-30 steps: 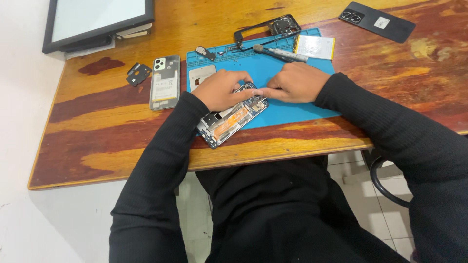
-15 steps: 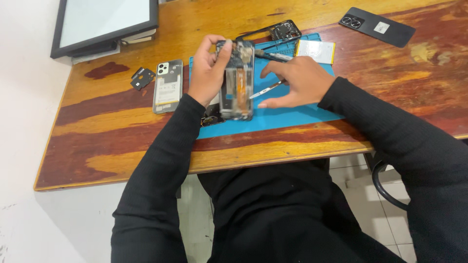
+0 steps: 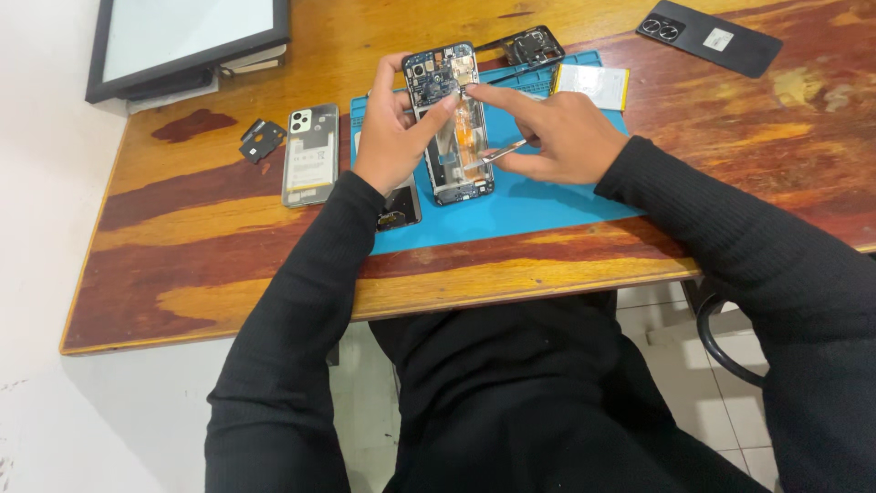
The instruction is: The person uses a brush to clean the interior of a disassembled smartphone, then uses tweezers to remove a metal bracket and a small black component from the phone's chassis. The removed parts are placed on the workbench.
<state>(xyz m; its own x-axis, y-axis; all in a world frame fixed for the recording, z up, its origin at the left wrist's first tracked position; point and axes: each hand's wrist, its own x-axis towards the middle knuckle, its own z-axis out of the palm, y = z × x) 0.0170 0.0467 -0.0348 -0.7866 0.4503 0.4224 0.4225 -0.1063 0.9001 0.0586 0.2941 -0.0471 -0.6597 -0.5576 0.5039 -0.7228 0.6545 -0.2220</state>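
The left hand [image 3: 394, 137] had its grip clamped on an opened phone [image 3: 451, 123], held tilted above the blue mat [image 3: 511, 205] on the tabletop [image 3: 228, 265]. The right hand [image 3: 557, 137] pinched thin tweezers [image 3: 500, 153], its forefinger touching the phone's top.

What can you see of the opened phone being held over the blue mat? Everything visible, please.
The opened phone is a slim dark frame with its back cover off, showing a dark circuit board at the top, an orange flex strip down the middle and a smaller board at the bottom. It stands roughly upright, tilted, with its lower end on the blue mat. The left hand grips its left edge. The right hand points a fingertip at the upper board and holds metal tweezers beside it.
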